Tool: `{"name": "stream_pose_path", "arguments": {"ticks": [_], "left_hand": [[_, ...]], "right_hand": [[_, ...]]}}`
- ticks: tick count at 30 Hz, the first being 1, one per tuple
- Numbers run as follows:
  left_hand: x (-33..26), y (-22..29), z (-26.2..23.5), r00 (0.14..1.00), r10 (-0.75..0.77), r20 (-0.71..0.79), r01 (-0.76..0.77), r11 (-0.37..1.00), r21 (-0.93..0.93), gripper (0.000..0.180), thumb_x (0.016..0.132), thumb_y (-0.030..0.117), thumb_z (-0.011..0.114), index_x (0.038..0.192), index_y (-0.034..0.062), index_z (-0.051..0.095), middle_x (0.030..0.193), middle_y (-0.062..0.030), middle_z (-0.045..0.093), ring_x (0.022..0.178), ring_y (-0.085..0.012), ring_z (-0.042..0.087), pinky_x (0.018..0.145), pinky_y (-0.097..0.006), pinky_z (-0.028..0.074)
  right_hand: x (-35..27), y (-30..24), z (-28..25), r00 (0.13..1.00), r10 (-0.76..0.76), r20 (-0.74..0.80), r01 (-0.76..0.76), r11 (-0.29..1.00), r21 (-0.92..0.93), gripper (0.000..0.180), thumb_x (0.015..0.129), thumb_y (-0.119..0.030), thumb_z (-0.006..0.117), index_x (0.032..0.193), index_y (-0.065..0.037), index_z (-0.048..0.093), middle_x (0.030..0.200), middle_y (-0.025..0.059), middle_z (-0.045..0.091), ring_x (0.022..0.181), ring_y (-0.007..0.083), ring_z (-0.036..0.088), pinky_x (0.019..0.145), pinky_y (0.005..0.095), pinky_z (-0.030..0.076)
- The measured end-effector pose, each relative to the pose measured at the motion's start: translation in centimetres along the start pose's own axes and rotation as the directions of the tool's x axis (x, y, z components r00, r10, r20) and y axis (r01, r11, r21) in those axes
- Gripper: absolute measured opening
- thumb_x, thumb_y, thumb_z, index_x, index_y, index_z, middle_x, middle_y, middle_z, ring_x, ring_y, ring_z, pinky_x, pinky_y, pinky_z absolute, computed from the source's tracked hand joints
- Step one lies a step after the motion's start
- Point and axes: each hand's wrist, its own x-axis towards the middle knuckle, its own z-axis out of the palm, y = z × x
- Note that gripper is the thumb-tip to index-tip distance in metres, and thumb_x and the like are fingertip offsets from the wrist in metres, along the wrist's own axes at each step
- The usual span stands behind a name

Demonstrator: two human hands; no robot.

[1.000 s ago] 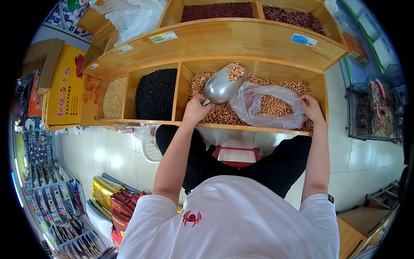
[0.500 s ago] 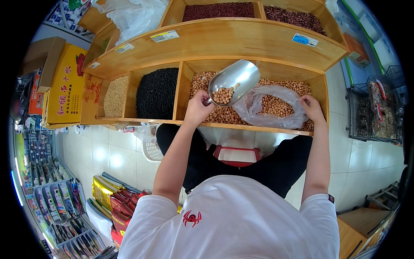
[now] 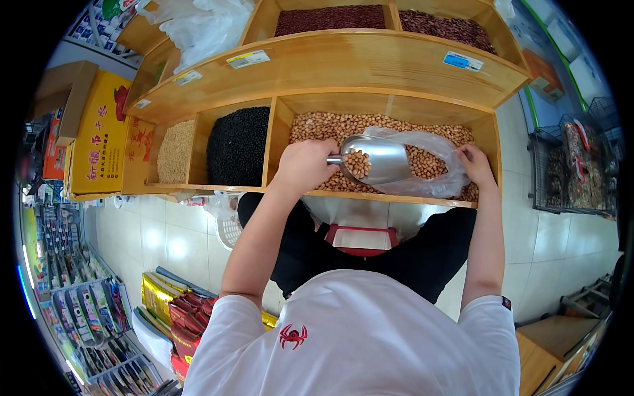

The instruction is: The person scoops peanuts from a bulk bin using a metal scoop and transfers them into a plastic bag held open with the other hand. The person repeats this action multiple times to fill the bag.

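Note:
My left hand [image 3: 304, 164] is closed around the short handle of a metal scoop [image 3: 388, 162]. Tan, roundish pieces that look like shelled peanuts [image 3: 357, 163] lie in the scoop near its handle. The scoop's front end reaches into the mouth of a clear plastic bag [image 3: 452, 186], where more of them show. The bag rests on the loose peanuts [image 3: 330, 124] filling a wooden bin [image 3: 436, 99]. At the bag's right edge, my right hand [image 3: 475, 165] pinches the plastic between bent fingers.
Left of this bin are compartments of black beans [image 3: 239, 146] and pale grain [image 3: 176, 152]. A raised wooden shelf [image 3: 370, 63] with dark red beans [image 3: 330, 20] stands behind. A yellow carton [image 3: 98, 132] is at the left, a wire basket [image 3: 538, 178] at the right.
The scoop has come down and turned level, its front end now inside the bag's mouth. My left hand has moved with it; my right hand has stayed at the bag's edge.

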Motion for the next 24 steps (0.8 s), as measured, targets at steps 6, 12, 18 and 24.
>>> {"name": "stream_pose_path", "arguments": {"ticks": [6,12,18,24], "left_hand": [[0.9,1.5,1.4,0.999,0.017,0.036,-0.022,0.988,0.151,0.023,0.08,0.028,0.075,0.096,0.0138,0.067,0.08,-0.0096,0.071,0.08,-0.0301,0.07,0.07,-0.044,0.055],[0.8,1.8,1.2,1.0,0.002,-0.011,-0.001,0.995,0.104,0.022,0.08,0.028,0.075,0.096,0.0139,0.068,0.08,-0.0093,0.071,0.079,-0.0307,0.069,0.07,-0.043,0.055],[0.2,0.2,0.4,0.992,-0.081,-0.097,0.075,0.995,-0.059,0.026,0.079,0.029,0.078,0.095,0.0115,0.069,0.084,-0.0095,0.072,0.08,-0.0309,0.069,0.072,-0.043,0.054],[-1.2,-4.6,1.6,0.956,-0.273,-0.107,0.226,0.918,-0.325,0.03,0.079,0.024,0.08,0.098,0.0038,0.068,0.089,-0.0153,0.072,0.084,-0.0327,0.07,0.077,-0.04,0.054]], "right_hand": [[0.0,-0.1,0.0,0.998,-0.038,-0.042,0.04,0.999,0.036,0.012,0.092,-0.01,0.065,0.097,0.0,0.066,0.091,0.0104,0.063,0.08,0.0191,0.06,0.075,0.0313,0.049],[0.0,-0.5,0.0,1.0,-0.012,-0.028,0.012,1.0,0.021,0.012,0.092,-0.01,0.065,0.098,0.0,0.066,0.093,0.0107,0.063,0.081,0.0192,0.061,0.076,0.0313,0.05],[0.0,-0.3,0.0,1.0,0.006,-0.018,-0.005,0.999,0.032,0.011,0.092,-0.009,0.065,0.098,0.0,0.066,0.094,0.0106,0.064,0.082,0.0192,0.062,0.077,0.0317,0.05],[-0.1,-0.7,0.0,1.0,-0.008,-0.018,0.008,1.0,0.0,0.011,0.091,-0.008,0.065,0.098,0.0,0.065,0.094,0.0101,0.064,0.083,0.0189,0.062,0.077,0.0316,0.05]]}}
